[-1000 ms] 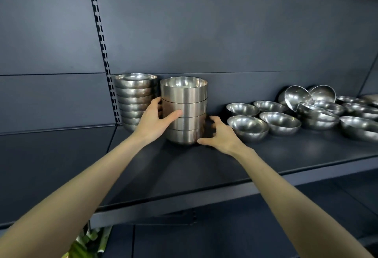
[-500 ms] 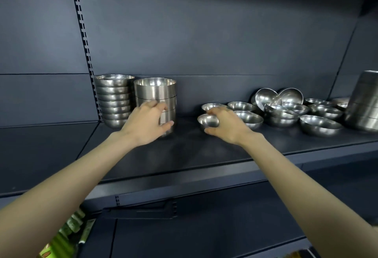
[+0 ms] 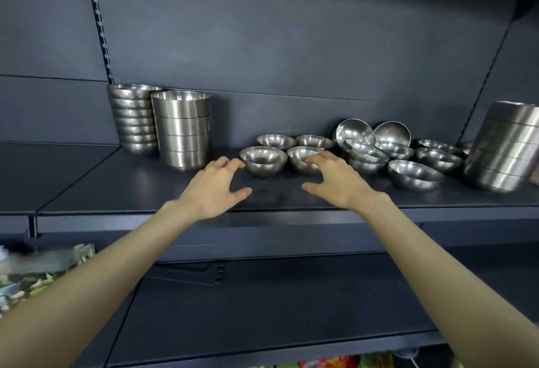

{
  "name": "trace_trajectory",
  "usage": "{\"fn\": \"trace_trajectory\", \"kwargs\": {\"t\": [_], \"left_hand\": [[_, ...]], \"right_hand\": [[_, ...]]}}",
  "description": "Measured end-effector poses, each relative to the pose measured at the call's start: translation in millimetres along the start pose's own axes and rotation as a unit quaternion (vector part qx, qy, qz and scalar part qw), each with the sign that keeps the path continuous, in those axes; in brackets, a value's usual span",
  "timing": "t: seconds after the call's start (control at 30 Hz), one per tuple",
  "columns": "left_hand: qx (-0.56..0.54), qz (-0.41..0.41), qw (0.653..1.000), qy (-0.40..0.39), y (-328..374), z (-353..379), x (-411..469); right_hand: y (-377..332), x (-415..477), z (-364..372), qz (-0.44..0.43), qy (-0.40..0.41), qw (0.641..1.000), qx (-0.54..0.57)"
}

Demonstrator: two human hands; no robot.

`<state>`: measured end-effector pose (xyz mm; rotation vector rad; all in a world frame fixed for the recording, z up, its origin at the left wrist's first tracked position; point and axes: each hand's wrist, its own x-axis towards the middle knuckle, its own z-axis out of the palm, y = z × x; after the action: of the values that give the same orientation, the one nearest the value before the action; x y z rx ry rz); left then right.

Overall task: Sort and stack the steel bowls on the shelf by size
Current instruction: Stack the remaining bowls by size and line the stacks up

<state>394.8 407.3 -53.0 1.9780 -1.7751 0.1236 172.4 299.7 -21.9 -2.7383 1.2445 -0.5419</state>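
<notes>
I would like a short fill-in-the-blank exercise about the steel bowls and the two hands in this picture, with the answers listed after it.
1. Both hands, the left hand and the right hand, are open and hold ____.
2. The stack of straight-sided bowls stands directly to the ____ of the stack of round bowls.
3. The fingers of the right hand reach a loose small bowl that sits to the ____ of the bowl nearest the left hand.

Answers: nothing; right; right
</notes>
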Motion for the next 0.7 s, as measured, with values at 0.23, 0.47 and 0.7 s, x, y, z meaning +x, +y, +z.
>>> {"fn": "trace_trajectory", "kwargs": {"t": [0.23,0.47,0.7], "left_hand": [[-0.069,-0.062,0.995,0.023,-13.3,35.1,36.6],[-0.189,-0.12,0.975,0.013,-43.3,64.8,83.3],[-0.299,-0.142,0.943,-0.035,-61.1,78.3,117.2]], "right_hand": [[27.7,40.5,16.2,-0.032,0.0,0.999,0.026],[43.1,97.8,42.3,-0.059,0.013,0.997,0.049],[50.2,126.6,58.8,-0.084,-0.003,0.99,0.116]]}}
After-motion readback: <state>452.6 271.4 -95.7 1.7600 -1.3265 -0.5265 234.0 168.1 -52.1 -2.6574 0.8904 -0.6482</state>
